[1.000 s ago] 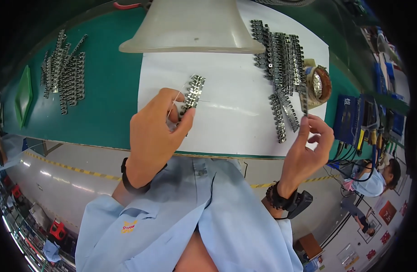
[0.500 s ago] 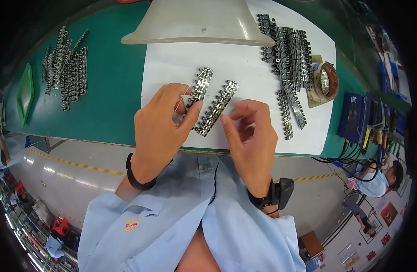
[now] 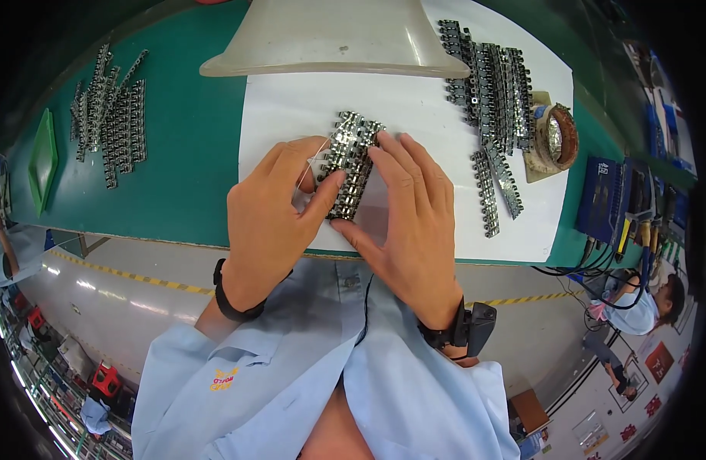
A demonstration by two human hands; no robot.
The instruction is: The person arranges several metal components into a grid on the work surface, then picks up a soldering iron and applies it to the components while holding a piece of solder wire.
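Note:
Two silvery metal strips with rows of small connector-like parts lie side by side on a white sheet, their long edges close together. My left hand (image 3: 270,211) is closed about the left strip (image 3: 343,139), its thumb resting on the lower part and its index finger at the left edge. A thin pale wire (image 3: 313,159) loops by those fingers; where it ends is hidden. My right hand (image 3: 410,218) holds the right strip (image 3: 359,172) lengthwise, fingertips at the far end and thumb at the near end.
More metal strips (image 3: 495,96) lie at the right of the white sheet (image 3: 284,107), beside a tape-like ring (image 3: 556,138) on a pad. Strips (image 3: 123,123) and a green tray (image 3: 42,161) occupy the left. A pale hood (image 3: 337,38) overhangs the back; a blue box (image 3: 598,195) stands right.
My right hand has taken hold of the right strip and moved it left, against or close to the left strip. The left hand has stayed nearly still.

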